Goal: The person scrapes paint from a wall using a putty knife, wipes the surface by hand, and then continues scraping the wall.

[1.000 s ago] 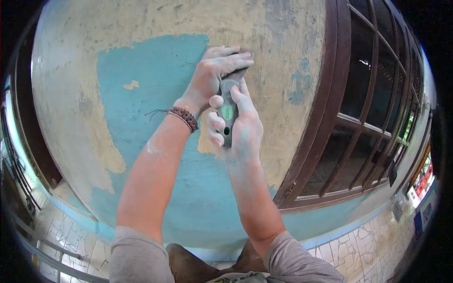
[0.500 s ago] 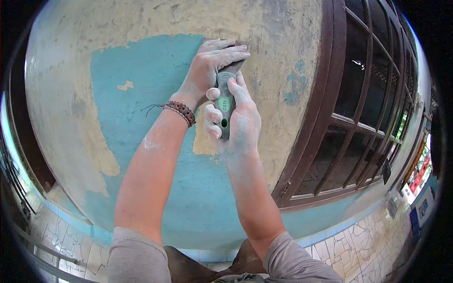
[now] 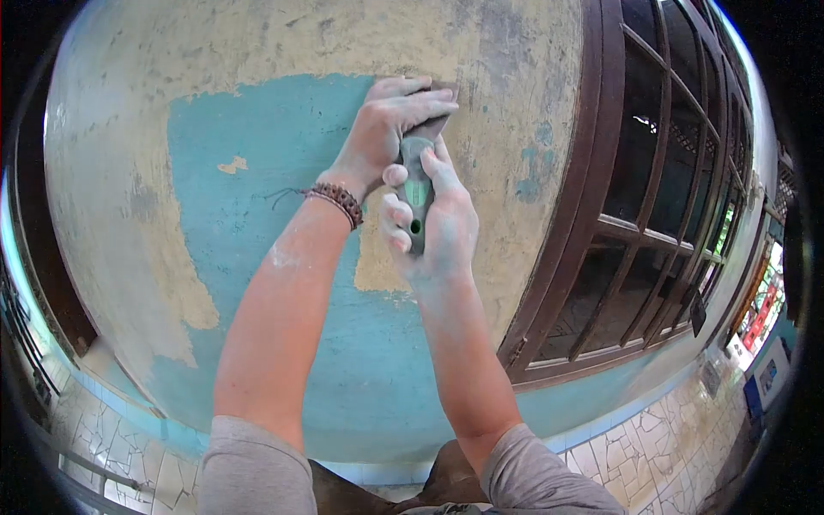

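A scraper point(image 3: 417, 190) with a grey-and-green handle and a dark flat blade lies against a painted wall point(image 3: 257, 172). My right hand point(image 3: 450, 225) is closed around the handle, thumb along its upper side and fingers curled on the left. Higher up, my left hand point(image 3: 384, 129) presses its fingers, held together, across the blade; its thumb is hidden. Whitish-blue dust coats both hands. Under the blade the wall is cream and stained, and a turquoise patch point(image 3: 266, 129) spreads to the left. Part of the blade is covered by my left fingers.
At the right stands a dark brown wooden window point(image 3: 592, 223) with glass panes. A dark door frame point(image 3: 51, 232) bounds the wall at the left. Below is a floor point(image 3: 639, 451) of broken-tile mosaic. Metal rails point(image 3: 99, 470) show at the lower left.
The wall sits slightly lower in view. Both hands and the scraper have shifted a little to the right in view, with the grip unchanged. The handle is tilted a touch more.
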A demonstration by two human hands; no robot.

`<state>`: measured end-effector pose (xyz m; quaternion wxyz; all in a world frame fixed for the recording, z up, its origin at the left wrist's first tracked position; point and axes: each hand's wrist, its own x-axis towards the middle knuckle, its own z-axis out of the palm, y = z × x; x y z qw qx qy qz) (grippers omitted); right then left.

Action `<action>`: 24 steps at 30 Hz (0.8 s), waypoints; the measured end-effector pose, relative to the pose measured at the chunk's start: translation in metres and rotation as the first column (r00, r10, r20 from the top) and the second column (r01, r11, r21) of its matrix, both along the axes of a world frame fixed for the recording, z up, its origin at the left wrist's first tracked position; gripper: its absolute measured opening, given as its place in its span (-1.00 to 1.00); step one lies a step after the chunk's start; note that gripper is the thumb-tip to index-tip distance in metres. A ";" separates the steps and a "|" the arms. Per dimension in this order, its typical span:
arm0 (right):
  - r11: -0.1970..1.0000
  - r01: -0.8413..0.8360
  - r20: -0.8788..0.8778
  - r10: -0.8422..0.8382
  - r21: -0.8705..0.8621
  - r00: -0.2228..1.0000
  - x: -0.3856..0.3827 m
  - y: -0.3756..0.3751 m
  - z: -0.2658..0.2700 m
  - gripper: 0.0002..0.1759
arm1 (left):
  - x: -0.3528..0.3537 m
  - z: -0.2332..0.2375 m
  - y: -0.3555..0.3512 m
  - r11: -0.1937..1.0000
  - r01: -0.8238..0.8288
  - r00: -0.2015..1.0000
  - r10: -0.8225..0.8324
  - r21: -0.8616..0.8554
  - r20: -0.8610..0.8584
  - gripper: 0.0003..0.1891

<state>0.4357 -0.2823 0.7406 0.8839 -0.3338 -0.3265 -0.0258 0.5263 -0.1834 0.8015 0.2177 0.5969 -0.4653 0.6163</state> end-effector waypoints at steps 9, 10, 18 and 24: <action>0.998 0.015 0.044 -0.013 -0.054 0.999 0.010 -0.011 -0.002 -0.48 | 0.011 0.002 0.000 0.990 -0.126 0.987 0.119 0.060 0.109 -0.54; 0.998 0.020 0.031 -0.019 -0.054 0.999 0.011 -0.014 -0.001 -0.48 | 0.013 0.002 0.002 0.980 -0.181 0.977 0.170 0.083 0.126 -0.51; 0.892 0.434 0.075 -0.428 -0.123 0.901 -0.045 -0.079 -0.088 -0.38 | 0.009 -0.002 0.043 0.884 -0.457 0.880 0.465 0.096 -0.096 -0.21; 0.782 0.309 -0.118 -0.434 -0.542 0.893 -0.082 -0.141 -0.252 -0.33 | 0.007 -0.079 0.000 0.685 -0.695 0.709 0.703 -0.218 -0.054 -0.28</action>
